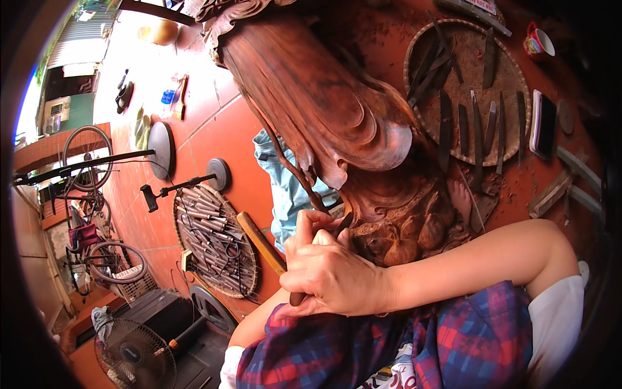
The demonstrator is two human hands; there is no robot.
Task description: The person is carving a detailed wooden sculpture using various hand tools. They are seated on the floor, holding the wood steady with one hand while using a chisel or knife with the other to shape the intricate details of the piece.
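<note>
Fingers (295, 281) of the right hand (337, 279) wrap a dark handle (297, 299) beside carved wood (330, 110); how the left hand (306, 227) grips is unclear.

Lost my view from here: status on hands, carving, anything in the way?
Right hand curled around a wooden handle; left hand partly hidden. Carving close ahead. Blue cloth beside it, not visibly blocking.
</note>
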